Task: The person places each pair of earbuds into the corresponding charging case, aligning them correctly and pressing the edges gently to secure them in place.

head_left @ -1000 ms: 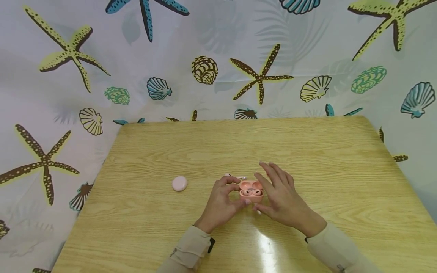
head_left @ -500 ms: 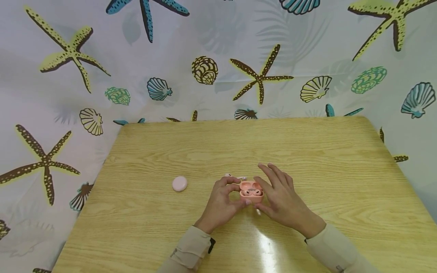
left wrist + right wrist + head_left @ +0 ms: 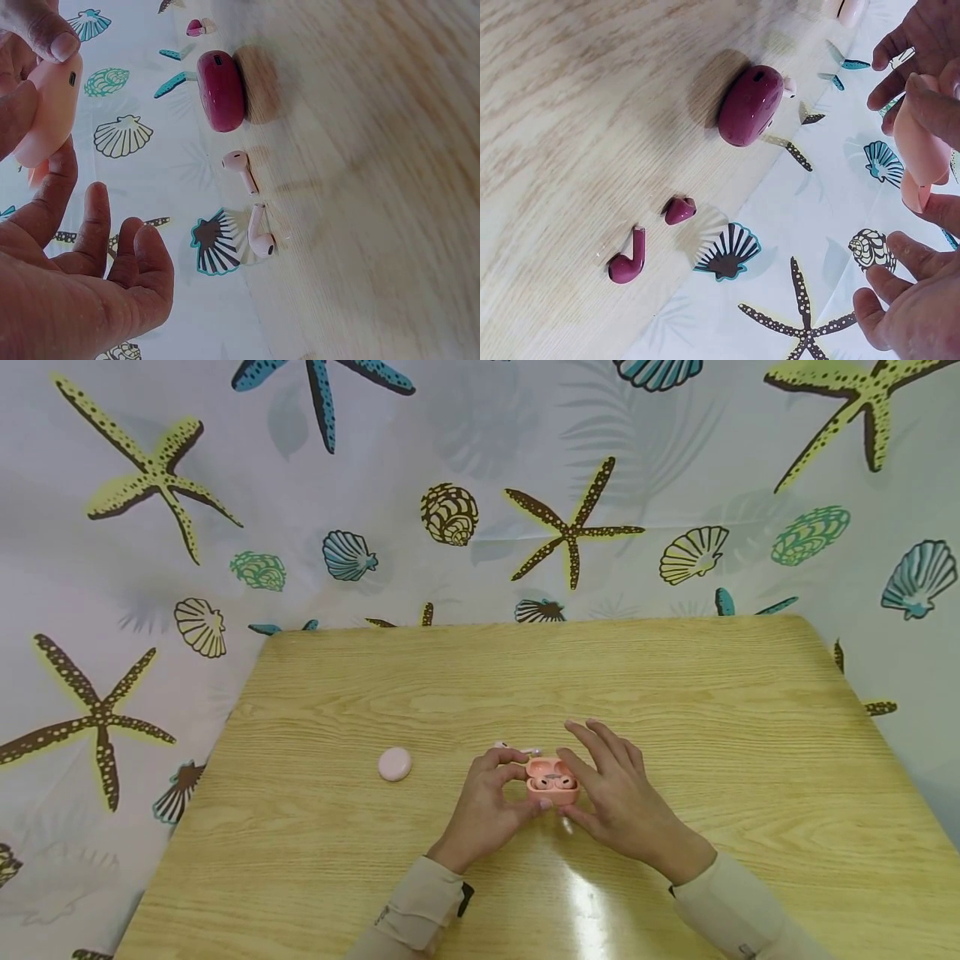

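A peach earbud case point(image 3: 553, 795) with its lid raised is held over the table, two pale earbuds with dark spots seated inside. My left hand point(image 3: 483, 810) grips its left side, thumb at the front and fingers behind. On the right, my right hand point(image 3: 626, 802) pinches it between thumb and index finger, the other fingers spread outward. From the left wrist, the underside of the peach case point(image 3: 54, 109) shows a small dark port. The right wrist view also shows the peach case point(image 3: 921, 142), partly covered by fingers.
On the table point(image 3: 315, 852) lies a round pale-pink case point(image 3: 395, 764), left of the hands. White-pink earbuds point(image 3: 534, 751) lie just behind them. A glossy maroon case point(image 3: 751, 105) and two maroon earbuds point(image 3: 630, 259) show low from the wrist. A patterned cloth point(image 3: 450, 460) hangs behind.
The right hand has shifted slightly left, its index finger now over the lid's right edge. The left hand and the case have barely moved.
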{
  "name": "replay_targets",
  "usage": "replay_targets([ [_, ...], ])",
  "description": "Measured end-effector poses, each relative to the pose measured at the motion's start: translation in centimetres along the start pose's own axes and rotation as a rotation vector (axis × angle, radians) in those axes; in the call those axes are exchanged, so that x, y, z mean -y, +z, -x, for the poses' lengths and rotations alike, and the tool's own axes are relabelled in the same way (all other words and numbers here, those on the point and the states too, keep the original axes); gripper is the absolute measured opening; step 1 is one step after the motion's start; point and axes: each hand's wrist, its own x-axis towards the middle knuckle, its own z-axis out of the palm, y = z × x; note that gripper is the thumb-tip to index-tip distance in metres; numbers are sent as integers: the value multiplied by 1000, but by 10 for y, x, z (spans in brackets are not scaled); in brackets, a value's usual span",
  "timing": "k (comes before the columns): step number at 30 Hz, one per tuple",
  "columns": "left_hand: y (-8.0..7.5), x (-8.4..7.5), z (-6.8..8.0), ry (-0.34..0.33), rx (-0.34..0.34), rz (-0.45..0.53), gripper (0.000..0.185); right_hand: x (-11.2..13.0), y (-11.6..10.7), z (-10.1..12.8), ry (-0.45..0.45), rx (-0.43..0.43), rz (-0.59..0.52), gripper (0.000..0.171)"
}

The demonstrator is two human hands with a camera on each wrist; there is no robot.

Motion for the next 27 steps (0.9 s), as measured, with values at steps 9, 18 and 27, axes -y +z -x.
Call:
replay_targets([
  [9, 1, 1, 0, -1, 3, 0, 22, -1, 0, 0, -17, -18, -1, 67],
  [18, 1, -1, 0, -24, 11, 30, 23, -1, -1, 1, -20, -29, -5, 66],
  [27, 3, -1, -2, -23, 9, 26, 22, -2, -2, 1, -30, -47, -10, 64],
])
